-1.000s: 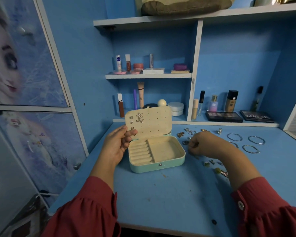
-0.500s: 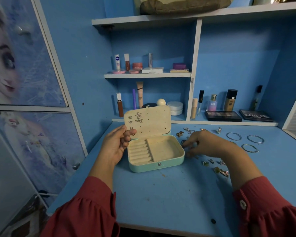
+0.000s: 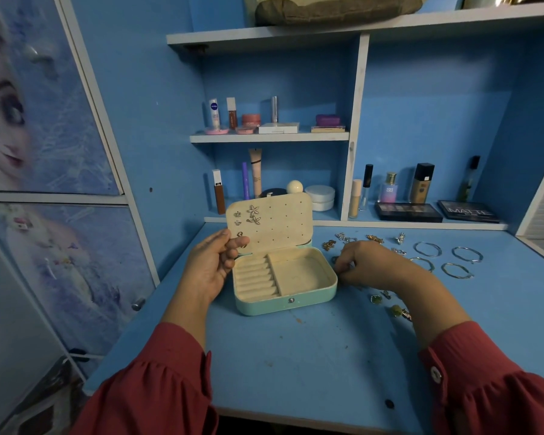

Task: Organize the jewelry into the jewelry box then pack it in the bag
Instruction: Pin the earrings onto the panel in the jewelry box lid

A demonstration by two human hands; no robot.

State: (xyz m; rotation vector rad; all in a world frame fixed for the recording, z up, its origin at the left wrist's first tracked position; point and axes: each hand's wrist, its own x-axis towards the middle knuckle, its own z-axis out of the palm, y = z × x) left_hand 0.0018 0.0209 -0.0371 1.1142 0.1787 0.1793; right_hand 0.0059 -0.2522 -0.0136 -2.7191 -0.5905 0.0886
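An open teal jewelry box (image 3: 283, 306) with a cream lining stands on the blue desk (image 3: 296, 356). Its raised lid (image 3: 280, 221) carries a few star and heart earrings (image 3: 253, 215) at the upper left. My left hand (image 3: 211, 265) holds the lid's left edge, fingertips on its inner face. Just right of the box, my right hand (image 3: 371, 265) lies knuckles up with its fingers curled down onto the desk, pinching a small piece that stays mostly hidden. Loose earrings (image 3: 328, 244), rings (image 3: 376, 298) and several silver bangles (image 3: 427, 248) lie around it.
Cosmetics bottles and palettes (image 3: 407, 211) line the low shelf behind the desk, with more on a small shelf (image 3: 269, 137) above. An olive bag (image 3: 336, 7) sits on the top shelf. A picture-covered cupboard door (image 3: 44, 120) stands at the left.
My right hand has slid left across the scattered jewelry toward the box's right wall, fingers closing on the desk. My left hand stays on the lid.
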